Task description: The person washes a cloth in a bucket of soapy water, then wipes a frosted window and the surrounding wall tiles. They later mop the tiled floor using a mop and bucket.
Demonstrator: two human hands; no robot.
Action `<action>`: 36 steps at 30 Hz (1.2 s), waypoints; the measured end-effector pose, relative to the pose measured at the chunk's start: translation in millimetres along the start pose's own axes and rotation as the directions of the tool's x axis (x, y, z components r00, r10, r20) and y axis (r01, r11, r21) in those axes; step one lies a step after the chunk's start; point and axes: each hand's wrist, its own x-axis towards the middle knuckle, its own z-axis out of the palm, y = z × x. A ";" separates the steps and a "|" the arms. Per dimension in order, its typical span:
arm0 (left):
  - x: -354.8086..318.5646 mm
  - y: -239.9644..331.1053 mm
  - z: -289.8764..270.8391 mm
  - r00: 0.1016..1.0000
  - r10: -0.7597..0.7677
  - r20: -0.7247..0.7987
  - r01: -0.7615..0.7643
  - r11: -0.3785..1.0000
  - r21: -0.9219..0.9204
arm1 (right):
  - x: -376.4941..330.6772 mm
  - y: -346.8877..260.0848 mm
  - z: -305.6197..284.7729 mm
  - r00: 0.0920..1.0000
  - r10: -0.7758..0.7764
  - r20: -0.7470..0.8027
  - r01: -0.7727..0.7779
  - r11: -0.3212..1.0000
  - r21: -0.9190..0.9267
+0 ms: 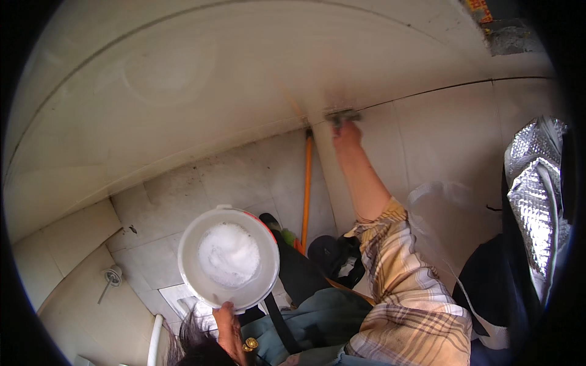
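Nearest, at the lower edge, the left hand (224,317) grasps the near rim of a bucket (190,268), its thumb lying over the edge. The bucket is round and off-white, with a lug on its far side and a red streak along the outer rim at upper right. It is held up in front of the body, to the left of the middle, its mouth facing the camera. Inside, white foam (229,253) lies in a thick, uneven heap, leaving a band of the pale inner wall showing all round.

To the right, a tan plaid sleeve (403,280) is pushed up toward the elbow, over a green garment (317,320). By the right edge stands a crumpled silver foil bag (537,201).

Beyond the bucket, dark items (345,256) lie beside the lower end of an orange pole (306,189), which slants across the grey tiled floor (238,177), its black tip near the wall (183,122).

Farthest out, the right hand (348,133) grasps a small grey-green pad (343,116), set against a dark seam on the cream, glossy surface. Pad and fingers are blurred, so the exact grip cannot be told. The pad looks flat and darker than the wall around it.
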 end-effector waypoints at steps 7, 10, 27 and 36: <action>1.9 13.8 11.7 0.992 -0.123 -0.025 0.125 0.986 0.109 | -88.3 48.9 54.1 0.961 0.266 0.071 -0.270 0.962 0.049; 4.6 5.9 3.5 0.998 -0.040 -0.052 0.047 0.988 0.144 | -116.7 -23.3 39.1 0.983 0.084 0.163 -0.082 0.996 -0.019; -4.1 10.3 -11.1 0.998 -0.045 -0.046 0.053 0.981 0.188 | -332.6 -97.5 92.1 -0.104 -0.910 0.402 0.993 -0.074 0.088; -21.2 10.5 -20.0 0.999 0.010 -0.041 -0.005 0.991 0.137 | -282.9 -177.1 62.1 -0.050 -0.933 0.356 0.925 -0.178 -0.336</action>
